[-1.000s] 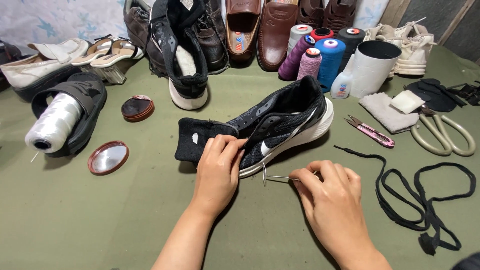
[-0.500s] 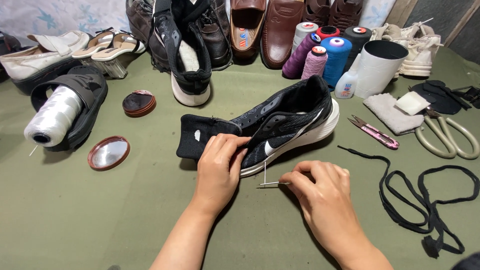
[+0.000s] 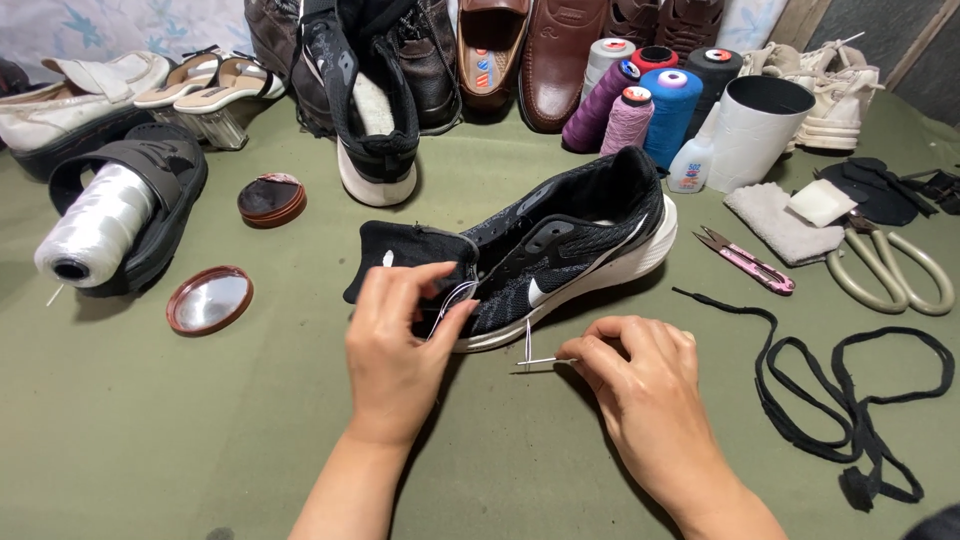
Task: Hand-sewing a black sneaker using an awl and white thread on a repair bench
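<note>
The left hand (image 3: 395, 350) grips the toe of a black sneaker (image 3: 545, 255) lying on the green surface (image 3: 200, 440). Just right of it, the right hand (image 3: 645, 385) pinches a needle (image 3: 545, 361), its thread (image 3: 527, 338) running up to the sole.

The counter (image 3: 150, 440) was covered with an olive-green cloth. A black sneaker (image 3: 560, 255) with a white sole was laid on its side near the middle. 2 round tin lids (image 3: 208, 299) were placed to its left, beside a spool of white thread (image 3: 92, 226). A black shoelace (image 3: 840, 385), pink snips (image 3: 748, 261) and large scissors (image 3: 890, 268) were spread at the right. Thread cones (image 3: 650, 100) and shoes were lined along the far edge.
</note>
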